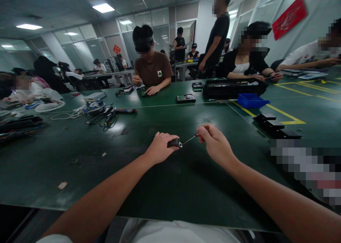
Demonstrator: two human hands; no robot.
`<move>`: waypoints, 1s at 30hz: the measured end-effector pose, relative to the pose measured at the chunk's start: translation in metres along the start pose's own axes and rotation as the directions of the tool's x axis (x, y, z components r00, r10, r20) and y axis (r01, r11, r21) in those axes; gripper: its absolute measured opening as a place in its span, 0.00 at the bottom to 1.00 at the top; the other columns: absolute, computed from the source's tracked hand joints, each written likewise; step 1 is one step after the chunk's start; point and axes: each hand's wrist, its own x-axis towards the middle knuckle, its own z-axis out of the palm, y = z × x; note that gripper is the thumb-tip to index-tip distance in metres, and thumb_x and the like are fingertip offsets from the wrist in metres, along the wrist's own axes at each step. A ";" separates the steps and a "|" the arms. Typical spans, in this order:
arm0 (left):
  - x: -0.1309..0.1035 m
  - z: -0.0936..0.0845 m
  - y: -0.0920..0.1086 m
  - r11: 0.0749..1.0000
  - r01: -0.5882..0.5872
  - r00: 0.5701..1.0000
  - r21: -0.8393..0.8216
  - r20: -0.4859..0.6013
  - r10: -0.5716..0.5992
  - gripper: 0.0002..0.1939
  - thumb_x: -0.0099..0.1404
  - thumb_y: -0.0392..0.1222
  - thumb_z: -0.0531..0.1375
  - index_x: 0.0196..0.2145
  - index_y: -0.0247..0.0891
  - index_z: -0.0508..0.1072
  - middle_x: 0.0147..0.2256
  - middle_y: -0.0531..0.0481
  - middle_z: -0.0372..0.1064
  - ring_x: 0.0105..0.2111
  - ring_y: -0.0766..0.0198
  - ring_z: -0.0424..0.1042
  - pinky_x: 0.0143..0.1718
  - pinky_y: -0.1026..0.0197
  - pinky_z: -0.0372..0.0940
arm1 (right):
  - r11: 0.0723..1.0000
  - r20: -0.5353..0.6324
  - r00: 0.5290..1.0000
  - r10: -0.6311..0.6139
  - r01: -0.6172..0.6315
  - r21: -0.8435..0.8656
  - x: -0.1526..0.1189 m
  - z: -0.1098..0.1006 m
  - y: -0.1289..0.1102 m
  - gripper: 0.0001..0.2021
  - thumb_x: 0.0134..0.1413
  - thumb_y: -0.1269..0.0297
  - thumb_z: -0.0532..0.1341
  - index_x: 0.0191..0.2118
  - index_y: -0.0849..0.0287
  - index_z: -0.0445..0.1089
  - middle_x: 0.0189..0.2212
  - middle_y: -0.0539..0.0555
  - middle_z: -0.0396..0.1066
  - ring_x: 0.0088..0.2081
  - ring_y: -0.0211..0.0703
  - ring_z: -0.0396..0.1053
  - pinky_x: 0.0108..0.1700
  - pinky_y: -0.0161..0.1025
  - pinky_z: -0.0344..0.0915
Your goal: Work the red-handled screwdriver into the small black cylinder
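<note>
Wrapped round a short black cylinder with a metallic end is my left hand. The black cylinder lies sideways just above the green table, its open-looking end facing right. My right hand pinches the dark reddish handle of a screwdriver. Its thin metal shaft slants down to the left, with the tip at the cylinder's end. Whether the tip is inside or only touching, I cannot tell. The cylinder's far end is hidden in my left palm.
Bundled cables lie on the green table at left. Ahead are a hard drive, a long black housing and a blue bin. Black blocks line the right side. A co-worker in brown handles a small board opposite.
</note>
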 end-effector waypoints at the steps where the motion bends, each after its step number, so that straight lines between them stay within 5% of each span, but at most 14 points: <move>1: 0.000 0.000 0.000 1.000 0.000 1.000 0.002 0.001 0.000 0.18 0.64 0.45 0.64 0.52 0.46 0.73 0.46 0.49 0.73 0.49 0.53 0.67 0.58 0.44 0.53 | 1.000 0.006 1.000 0.005 -0.005 -0.024 0.000 0.000 0.000 0.14 0.66 0.53 0.51 0.37 0.57 0.68 0.28 0.51 0.68 0.31 0.43 0.67 0.35 0.41 0.62; 7: -0.001 -0.001 0.003 0.998 0.006 1.000 -0.064 0.016 -0.005 0.18 0.63 0.46 0.65 0.51 0.45 0.74 0.46 0.48 0.73 0.48 0.53 0.68 0.54 0.49 0.59 | 0.998 -0.025 1.000 -0.016 0.015 -0.053 0.001 0.001 0.001 0.15 0.65 0.53 0.51 0.36 0.56 0.68 0.29 0.52 0.69 0.32 0.44 0.67 0.35 0.41 0.61; 12: -0.002 -0.001 0.005 0.963 0.033 0.996 -0.267 -0.077 -0.055 0.18 0.62 0.44 0.65 0.50 0.42 0.73 0.47 0.48 0.72 0.47 0.56 0.70 0.51 0.54 0.63 | 1.000 -0.046 0.999 -0.012 0.011 -0.026 0.000 0.000 0.002 0.15 0.64 0.52 0.52 0.36 0.56 0.68 0.28 0.51 0.69 0.31 0.44 0.67 0.34 0.41 0.61; 20: -0.001 0.002 0.001 0.764 0.061 0.981 -0.643 -0.104 -0.165 0.22 0.67 0.42 0.58 0.58 0.40 0.64 0.50 0.44 0.69 0.50 0.57 0.69 0.54 0.52 0.62 | 1.000 -0.046 0.999 -0.023 0.022 -0.002 0.000 0.000 0.000 0.14 0.65 0.52 0.52 0.37 0.56 0.68 0.28 0.51 0.69 0.31 0.44 0.67 0.35 0.42 0.61; 24: -0.005 -0.005 0.009 0.874 0.108 0.988 -0.475 -0.049 -0.148 0.26 0.66 0.43 0.58 0.61 0.43 0.61 0.48 0.46 0.68 0.46 0.57 0.69 0.50 0.53 0.64 | 0.999 -0.034 0.999 -0.031 0.031 -0.010 -0.001 0.001 0.000 0.15 0.65 0.52 0.52 0.38 0.56 0.69 0.28 0.51 0.69 0.32 0.44 0.68 0.35 0.42 0.62; 30: -0.003 -0.002 0.014 0.995 0.051 0.998 -0.088 0.026 -0.049 0.14 0.65 0.52 0.61 0.43 0.41 0.73 0.42 0.49 0.71 0.41 0.59 0.70 0.42 0.57 0.64 | 0.999 -0.038 0.999 -0.029 0.028 -0.028 -0.002 -0.001 -0.002 0.15 0.64 0.52 0.51 0.37 0.56 0.69 0.29 0.52 0.70 0.32 0.45 0.68 0.35 0.42 0.62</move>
